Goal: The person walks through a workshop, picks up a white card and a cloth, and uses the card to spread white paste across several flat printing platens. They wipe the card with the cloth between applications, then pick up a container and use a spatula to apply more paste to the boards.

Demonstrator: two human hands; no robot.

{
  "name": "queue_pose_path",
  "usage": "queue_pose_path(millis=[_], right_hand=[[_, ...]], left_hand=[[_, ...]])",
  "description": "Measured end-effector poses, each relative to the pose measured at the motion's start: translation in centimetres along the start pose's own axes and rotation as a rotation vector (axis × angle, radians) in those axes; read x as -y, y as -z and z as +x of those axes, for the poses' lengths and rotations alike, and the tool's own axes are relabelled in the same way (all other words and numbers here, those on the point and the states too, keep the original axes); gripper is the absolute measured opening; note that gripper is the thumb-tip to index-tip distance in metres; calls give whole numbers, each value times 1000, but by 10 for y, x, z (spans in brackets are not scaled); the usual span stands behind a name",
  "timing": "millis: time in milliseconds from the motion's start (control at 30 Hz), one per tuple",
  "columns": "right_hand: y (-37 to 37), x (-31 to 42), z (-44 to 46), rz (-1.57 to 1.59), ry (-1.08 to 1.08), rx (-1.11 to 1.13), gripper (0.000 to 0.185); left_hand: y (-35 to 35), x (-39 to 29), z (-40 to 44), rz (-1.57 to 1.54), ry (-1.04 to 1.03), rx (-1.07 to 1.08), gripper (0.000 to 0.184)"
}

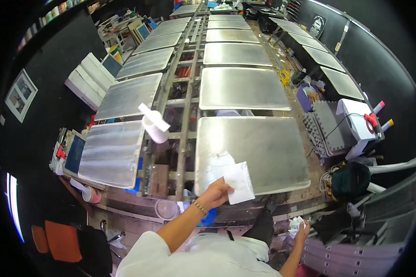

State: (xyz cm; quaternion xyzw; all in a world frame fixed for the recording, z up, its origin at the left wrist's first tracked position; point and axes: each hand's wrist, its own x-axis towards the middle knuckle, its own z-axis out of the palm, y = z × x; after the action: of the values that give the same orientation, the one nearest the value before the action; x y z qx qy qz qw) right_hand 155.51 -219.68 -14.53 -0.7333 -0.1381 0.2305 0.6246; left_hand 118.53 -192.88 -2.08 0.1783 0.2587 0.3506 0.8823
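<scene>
My left hand (216, 193), with a beaded bracelet at the wrist, pinches a flat white sheet (240, 182), paper or cloth, over the near edge of a metal plate (263, 147). Beside the sheet, a pale whitish patch (217, 162) shows on the plate; whether it is a second piece or a mark I cannot tell. Low at the right, away from the plate, my right hand (302, 232) is closed on a crumpled white wad (296, 225), paper or cloth.
Two long rows of metal plates run away along a central metal frame (182, 143). On it stands a white tub (155, 130) with a flat white tool across its top. Lower left is a pinkish tub (91, 195); an orange chair (62, 241) stands nearby. Grey foam mats (330, 127) lean at right.
</scene>
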Motion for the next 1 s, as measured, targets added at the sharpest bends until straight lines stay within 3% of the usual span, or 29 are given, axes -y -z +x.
queue_pose_path(millis=[67, 100, 200, 267, 333, 467, 567, 667, 733, 800, 867, 900, 967, 1000], right_hand=[[13, 3, 72, -315, -92, 82, 27], [34, -52, 128, -446, 18, 101, 31], [58, -95, 201, -480, -3, 162, 37], [56, -37, 209, -497, -67, 240, 47], [31, 28, 229, -641, -218, 279, 57], [25, 39, 298, -736, -266, 335, 72], [21, 41, 343, -784, -405, 517, 89], [4, 86, 339, -566, -480, 403, 85], [-12, 79, 358, -303, -439, 372, 95], [-12, 52, 414, -705, -293, 187, 101], [-36, 125, 381, -464, -472, 333, 82], [-32, 117, 397, -499, -488, 353, 82], [-32, 94, 449, -333, -519, 710, 71], [-24, 89, 464, -367, -534, 730, 71]], left_hand=[[-16, 10, 27, -10, -27, -16, 52], [-25, 16, 43, -50, -58, -89, 52], [-56, 37, 81, -95, -83, -287, 52], [-61, 48, 109, -223, -50, -332, 51], [-108, 49, 114, -231, -162, -380, 51], [-134, 57, 112, -270, -245, -428, 51], [-141, 63, 112, -325, -294, -427, 51], [-124, 80, 112, -438, -288, -478, 50], [-143, 73, 116, -384, -349, -466, 54], [-134, 69, 123, -416, -344, -384, 53], [-135, 59, 129, -372, -484, -499, 54], [-152, 48, 130, -319, -589, -546, 54], [-158, 36, 136, -296, -677, -575, 47], [-165, 30, 139, -296, -672, -638, 48]])
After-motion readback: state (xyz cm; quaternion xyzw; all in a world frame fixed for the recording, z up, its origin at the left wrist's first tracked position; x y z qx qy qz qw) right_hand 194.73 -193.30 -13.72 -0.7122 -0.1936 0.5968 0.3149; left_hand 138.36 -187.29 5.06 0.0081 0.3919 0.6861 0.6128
